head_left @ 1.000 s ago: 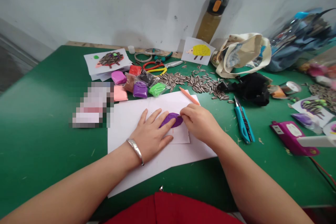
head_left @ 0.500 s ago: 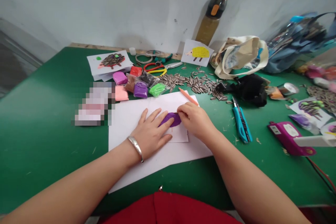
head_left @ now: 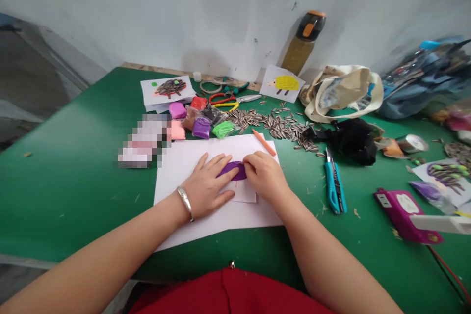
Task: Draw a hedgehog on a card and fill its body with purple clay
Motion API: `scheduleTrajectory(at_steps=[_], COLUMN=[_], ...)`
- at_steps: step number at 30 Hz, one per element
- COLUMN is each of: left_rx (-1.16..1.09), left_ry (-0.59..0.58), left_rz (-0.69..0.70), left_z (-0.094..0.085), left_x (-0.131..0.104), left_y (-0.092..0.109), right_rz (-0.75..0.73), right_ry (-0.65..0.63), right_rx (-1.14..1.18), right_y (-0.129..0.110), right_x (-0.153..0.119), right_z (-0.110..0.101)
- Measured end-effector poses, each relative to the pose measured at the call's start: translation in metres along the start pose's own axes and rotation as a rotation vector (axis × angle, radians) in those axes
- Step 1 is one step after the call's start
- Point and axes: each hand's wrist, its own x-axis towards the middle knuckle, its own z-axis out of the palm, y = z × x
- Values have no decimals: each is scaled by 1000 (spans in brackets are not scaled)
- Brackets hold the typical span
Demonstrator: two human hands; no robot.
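Observation:
My left hand point(head_left: 210, 184) lies flat with fingers spread over a small white card point(head_left: 245, 194), its fingertips on a purple clay shape point(head_left: 239, 172). The card rests on a larger white sheet point(head_left: 176, 228). At the right edge of the purple shape, my right hand point(head_left: 265, 171) is closed in a pinch. Whatever lies between its fingertips is too small and hidden to make out. An orange pencil-like stick point(head_left: 264, 142) lies just beyond my right hand. Past the sheet are striped sunflower seeds point(head_left: 283, 125) in a loose heap.
Bagged clay, including a green pack point(head_left: 223, 129), sits behind the sheet near red-and-yellow-handled scissors point(head_left: 228, 103). A teal utility knife point(head_left: 334, 184) with its blade out lies to the right. Farther right are a black pouch point(head_left: 355, 140) and a magenta device point(head_left: 406, 216). A bottle point(head_left: 303, 41) stands by the wall.
The camera view has shifted, so the table's things appear moved in the picture. Both hands keep nearly the same pose on the card, the left flat and the right pinching.

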Motion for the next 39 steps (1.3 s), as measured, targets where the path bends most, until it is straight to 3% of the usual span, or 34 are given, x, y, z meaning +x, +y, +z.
scheduleTrajectory(at_steps=[6, 15, 24, 30, 39], left_rx=[-31, -25, -35, -41, -45], left_ry=[79, 179, 195, 173, 178], left_rz=[15, -87, -110, -121, -121], left_z=[-3, -3, 3, 4, 5], left_x=[-7, -9, -6, -5, -4], left_y=[0, 3, -1, -2, -2], right_rz=[-20, -42, -104, -86, -77], right_ry=[-1, -16, -45, 37, 60], right_rx=[-25, -5, -5, 56, 51], right_y=[-1, 2, -2, -2, -6], right_x=[-2, -1, -1, 2, 4], right_z=[4, 4, 5, 7, 10])
